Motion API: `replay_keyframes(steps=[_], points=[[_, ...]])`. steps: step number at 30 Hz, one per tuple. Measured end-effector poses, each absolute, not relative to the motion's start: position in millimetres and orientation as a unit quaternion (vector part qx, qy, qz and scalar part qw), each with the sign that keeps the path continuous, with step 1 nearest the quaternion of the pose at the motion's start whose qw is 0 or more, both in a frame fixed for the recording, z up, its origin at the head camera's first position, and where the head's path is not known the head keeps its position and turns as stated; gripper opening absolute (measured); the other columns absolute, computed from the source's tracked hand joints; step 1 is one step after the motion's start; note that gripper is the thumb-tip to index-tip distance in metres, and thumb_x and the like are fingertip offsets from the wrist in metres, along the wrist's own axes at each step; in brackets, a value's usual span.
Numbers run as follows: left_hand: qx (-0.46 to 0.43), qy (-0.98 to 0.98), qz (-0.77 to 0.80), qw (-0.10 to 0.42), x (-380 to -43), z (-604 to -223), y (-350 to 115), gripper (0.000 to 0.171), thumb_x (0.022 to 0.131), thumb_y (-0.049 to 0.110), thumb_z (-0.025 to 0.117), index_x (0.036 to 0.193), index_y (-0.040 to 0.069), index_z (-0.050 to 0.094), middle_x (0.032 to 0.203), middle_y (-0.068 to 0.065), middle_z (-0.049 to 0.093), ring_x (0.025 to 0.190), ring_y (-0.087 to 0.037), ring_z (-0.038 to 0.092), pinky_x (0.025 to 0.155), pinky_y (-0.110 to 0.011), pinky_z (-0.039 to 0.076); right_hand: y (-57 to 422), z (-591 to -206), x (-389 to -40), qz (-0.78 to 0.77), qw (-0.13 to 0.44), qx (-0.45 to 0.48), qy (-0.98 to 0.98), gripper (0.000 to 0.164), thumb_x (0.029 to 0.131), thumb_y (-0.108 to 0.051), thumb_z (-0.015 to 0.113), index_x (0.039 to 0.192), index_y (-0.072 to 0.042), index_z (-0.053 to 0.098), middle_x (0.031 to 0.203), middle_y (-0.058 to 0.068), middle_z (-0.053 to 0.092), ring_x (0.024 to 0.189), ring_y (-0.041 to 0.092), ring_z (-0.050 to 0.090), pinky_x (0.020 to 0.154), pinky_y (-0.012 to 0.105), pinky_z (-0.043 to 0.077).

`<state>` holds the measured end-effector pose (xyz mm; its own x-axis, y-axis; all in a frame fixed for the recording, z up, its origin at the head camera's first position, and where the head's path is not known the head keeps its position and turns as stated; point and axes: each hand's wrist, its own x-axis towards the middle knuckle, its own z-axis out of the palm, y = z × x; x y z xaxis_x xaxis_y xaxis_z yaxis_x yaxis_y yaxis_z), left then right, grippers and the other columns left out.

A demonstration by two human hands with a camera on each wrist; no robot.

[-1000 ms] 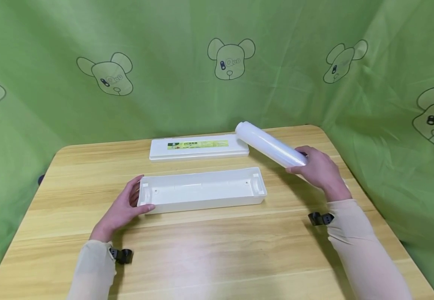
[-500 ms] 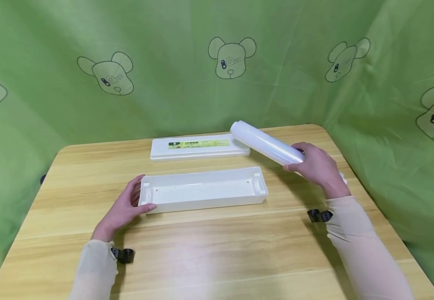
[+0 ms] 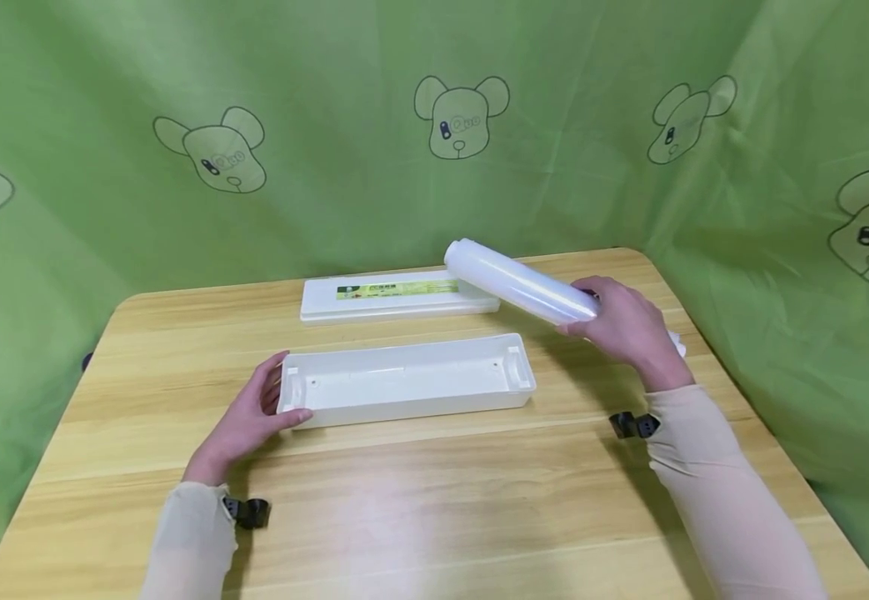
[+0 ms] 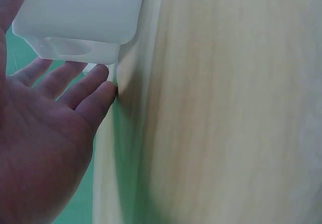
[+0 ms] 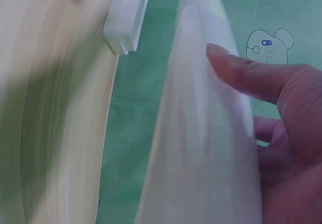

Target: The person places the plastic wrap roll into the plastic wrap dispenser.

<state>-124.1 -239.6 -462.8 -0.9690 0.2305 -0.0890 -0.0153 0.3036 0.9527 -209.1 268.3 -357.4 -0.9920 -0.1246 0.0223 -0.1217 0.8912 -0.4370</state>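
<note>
The wood-grain worktop (image 3: 404, 517) carries the open white plastic box (image 3: 419, 409); behind its right end, the clear-film roll (image 3: 516, 281) is tilted; the right grip (image 3: 620, 323) wraps this roll, the left grip (image 3: 250, 410) holds the box's left end; I would steady the box and level the roll.
</note>
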Motion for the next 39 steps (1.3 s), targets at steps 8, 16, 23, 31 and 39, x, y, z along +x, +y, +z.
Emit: replay_keyframes(steps=[8,16,23,31,39], points=[[0.064,0.797,0.590,0.106,-125,-463,-238,0.101,0.083,0.018,0.081,0.157,0.010,0.012,0.155,-0.020,0.029,0.141,-0.037,0.028,0.115,-0.048,0.024,265,-352,-211,-0.241,0.003,-0.071,0.968,0.071,0.077,-0.031,0.083,0.137,-0.008,0.055,0.124,0.020,0.059,0.101,0.037,0.055,0.083,0.055,0.044],[0.067,0.795,0.594,0.108,-124,-463,-238,0.099,0.085,0.017,0.079,0.157,0.010,0.011,0.155,-0.020,0.029,0.141,-0.037,0.029,0.115,-0.049,0.024,256,-351,-214,-0.240,0.006,-0.084,0.967,0.069,0.076,-0.029,0.083,0.136,-0.008,0.055,0.123,0.018,0.060,0.100,0.035,0.055,0.082,0.053,0.044],[0.069,0.796,0.592,0.107,-124,-463,-239,0.099,0.085,0.015,0.079,0.157,0.009,0.010,0.154,-0.021,0.029,0.140,-0.037,0.029,0.115,-0.050,0.024,250,-349,-216,-0.244,0.013,-0.103,0.964,0.068,0.074,-0.028,0.085,0.133,-0.009,0.057,0.122,0.016,0.061,0.101,0.034,0.055,0.084,0.054,0.045],[0.070,0.795,0.593,0.108,-124,-463,-239,0.099,0.085,0.015,0.079,0.157,0.009,0.010,0.155,-0.021,0.029,0.140,-0.038,0.030,0.114,-0.049,0.025,243,-348,-217,-0.247,0.020,-0.120,0.961,0.068,0.073,-0.030,0.086,0.132,-0.010,0.058,0.122,0.014,0.061,0.102,0.032,0.056,0.086,0.052,0.045],[0.076,0.795,0.592,0.107,-125,-465,-240,0.098,0.086,0.014,0.078,0.156,0.009,0.010,0.154,-0.021,0.029,0.140,-0.037,0.030,0.114,-0.049,0.024,233,-349,-219,-0.254,0.018,-0.140,0.957,0.066,0.072,-0.024,0.087,0.131,-0.010,0.060,0.121,0.012,0.062,0.102,0.031,0.057,0.088,0.050,0.045]])
